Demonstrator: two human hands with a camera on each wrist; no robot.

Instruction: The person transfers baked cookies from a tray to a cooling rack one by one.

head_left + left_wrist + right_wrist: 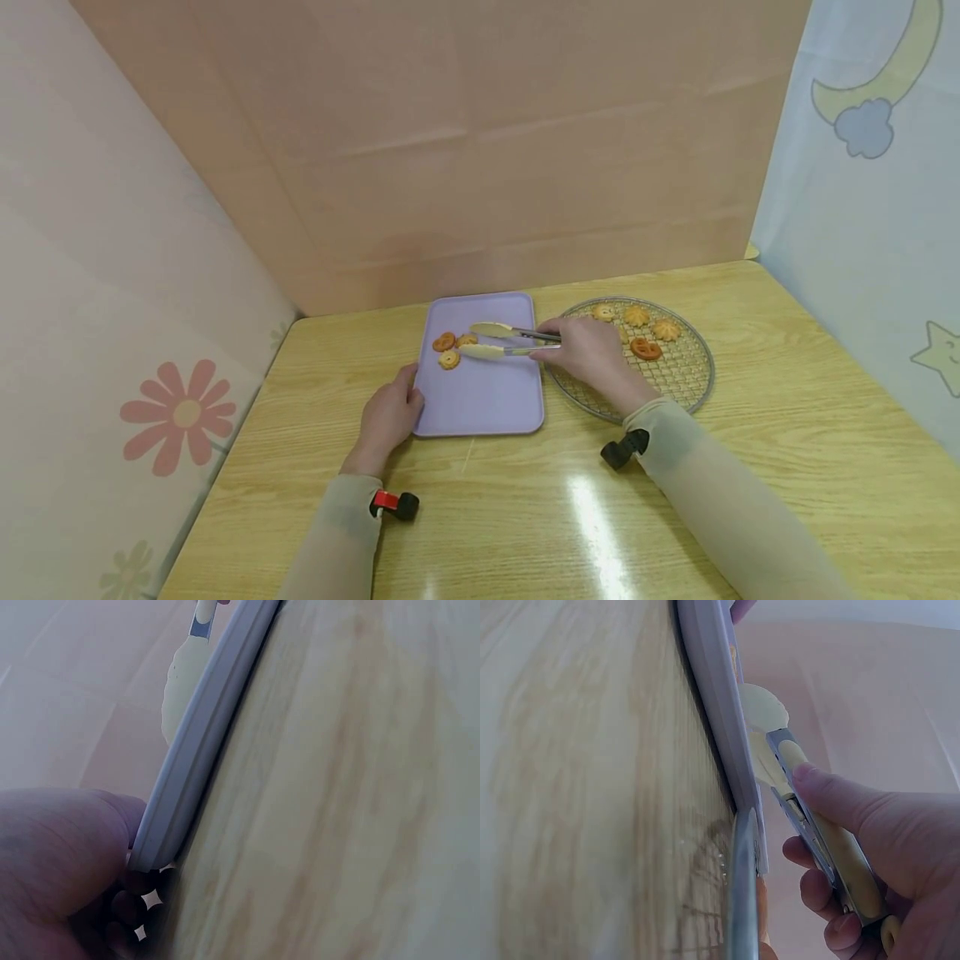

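My right hand [592, 350] grips a pair of metal tongs [517, 351] with cream-coloured tips and grip pads, thumb on one arm and fingers round the other in the right wrist view. The tong tips stand apart over the lilac tray [480, 408], right beside a golden cookie [467, 340]. Close by on the tray lie a brown pretzel-shaped cookie [444, 342] and a round pale cookie [449, 360]. At the tray's left edge, my left hand [390, 412] holds the rim, its thumb at the top and fingers lower down in the left wrist view.
Right of the tray, partly under my right forearm, is a round wire mesh rack [682, 379]. It bears several cookies, among them a brown pretzel-shaped one [646, 349] and a golden swirled one [666, 330]. Both stand on a wooden table [480, 517] with cloth-covered walls around it.
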